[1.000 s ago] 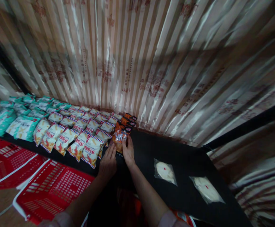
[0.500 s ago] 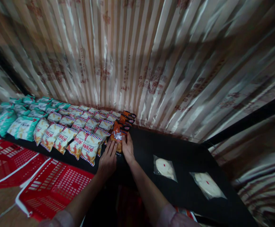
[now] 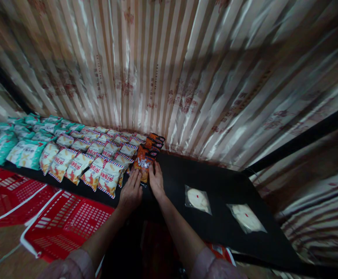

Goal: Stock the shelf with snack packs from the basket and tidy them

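Observation:
Both hands rest at the near end of an orange snack packet (image 3: pixel 142 163) that lies on a black table (image 3: pixel 224 232). My left hand (image 3: pixel 130 192) lies flat with its fingers stretched against the packet's left edge. My right hand (image 3: pixel 156 181) lies flat too, fingers touching the packet's right edge. More orange packets (image 3: pixel 154 142) run in a row behind it toward the curtain. Left of them lie rows of yellow-and-white striped packets (image 3: pixel 94 161).
Teal packets (image 3: pixel 26 149) fill the far left of the table. Red plastic baskets (image 3: pixel 66 228) stand on the floor below its left edge. Two clear bags holding pale flat pieces (image 3: pixel 198 199) (image 3: pixel 246 218) lie on the right. A striped satin curtain (image 3: pixel 171 69) hangs behind.
The view has drifted slightly, so everything sits a little higher and further left in the picture. Both hands stay at the orange packet with hardly any shift.

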`<state>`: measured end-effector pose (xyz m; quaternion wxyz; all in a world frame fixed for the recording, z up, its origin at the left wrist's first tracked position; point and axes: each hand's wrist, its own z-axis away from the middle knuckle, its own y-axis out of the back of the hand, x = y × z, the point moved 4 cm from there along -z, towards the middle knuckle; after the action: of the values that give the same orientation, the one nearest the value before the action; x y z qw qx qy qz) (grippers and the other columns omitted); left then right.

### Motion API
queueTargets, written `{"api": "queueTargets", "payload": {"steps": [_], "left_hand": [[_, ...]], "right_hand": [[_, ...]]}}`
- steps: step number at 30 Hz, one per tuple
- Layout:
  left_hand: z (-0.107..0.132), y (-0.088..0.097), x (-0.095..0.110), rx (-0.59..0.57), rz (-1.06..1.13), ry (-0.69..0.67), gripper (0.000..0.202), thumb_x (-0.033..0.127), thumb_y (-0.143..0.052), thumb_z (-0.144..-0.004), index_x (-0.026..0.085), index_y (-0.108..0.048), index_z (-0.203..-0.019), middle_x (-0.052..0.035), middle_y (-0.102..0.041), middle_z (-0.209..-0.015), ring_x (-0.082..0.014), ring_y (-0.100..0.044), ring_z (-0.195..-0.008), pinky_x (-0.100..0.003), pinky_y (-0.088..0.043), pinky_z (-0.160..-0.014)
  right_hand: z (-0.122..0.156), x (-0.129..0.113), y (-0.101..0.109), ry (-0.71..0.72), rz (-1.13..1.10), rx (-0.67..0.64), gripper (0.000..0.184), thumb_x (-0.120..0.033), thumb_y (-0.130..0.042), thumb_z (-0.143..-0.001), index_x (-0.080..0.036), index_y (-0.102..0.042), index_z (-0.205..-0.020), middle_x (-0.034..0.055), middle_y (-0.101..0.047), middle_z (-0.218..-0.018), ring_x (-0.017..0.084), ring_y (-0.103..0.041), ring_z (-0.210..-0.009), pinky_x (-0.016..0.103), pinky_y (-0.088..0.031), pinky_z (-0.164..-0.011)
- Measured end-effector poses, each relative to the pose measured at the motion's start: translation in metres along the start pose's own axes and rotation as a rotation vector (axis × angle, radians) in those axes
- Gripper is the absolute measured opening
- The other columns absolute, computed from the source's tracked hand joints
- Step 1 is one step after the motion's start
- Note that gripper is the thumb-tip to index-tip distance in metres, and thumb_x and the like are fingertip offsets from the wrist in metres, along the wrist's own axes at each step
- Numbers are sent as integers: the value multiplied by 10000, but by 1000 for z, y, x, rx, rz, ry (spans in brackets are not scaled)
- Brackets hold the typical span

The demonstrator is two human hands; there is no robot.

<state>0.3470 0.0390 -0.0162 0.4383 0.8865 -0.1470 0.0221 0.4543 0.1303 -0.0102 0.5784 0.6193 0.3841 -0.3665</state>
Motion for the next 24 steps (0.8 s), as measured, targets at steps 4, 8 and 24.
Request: {"api": "queueTargets", "payload": {"steps": [4,8,24], "left_hand": [[1,4,0,11,41,-1,503,139,-372,-853,64,-404,-1349,-176,-421,-1413,-268,-307,-1360,-442,-388,-1059],[4,8,-1,23,57,-23,476,119,-378,-845,67,-443,-1314,-179,-458,-1382,-272,-330,-1347,-452,-394,-1050],[22,20,44,-266,131,-159,351,74,-403,-776,133,-614,-1050,-112,-624,-1113,-218,-549,-1020,-373,-499,-899]], "right_hand": [[22,7,9,-17,-10,54,622,-527,-305,-880,-114,-479,-1310,140,-457,-1393,221,-396,-1302,384,-271,-1104],[39,15,13,-21,10,69,547,-473,-341,-881,-129,-523,-1265,136,-519,-1332,216,-464,-1242,384,-334,-1066],[101,28,44,66,128,54,342,-162,-446,-777,-164,-682,-1024,101,-559,-1276,191,-526,-1175,333,-413,-1020]]}}
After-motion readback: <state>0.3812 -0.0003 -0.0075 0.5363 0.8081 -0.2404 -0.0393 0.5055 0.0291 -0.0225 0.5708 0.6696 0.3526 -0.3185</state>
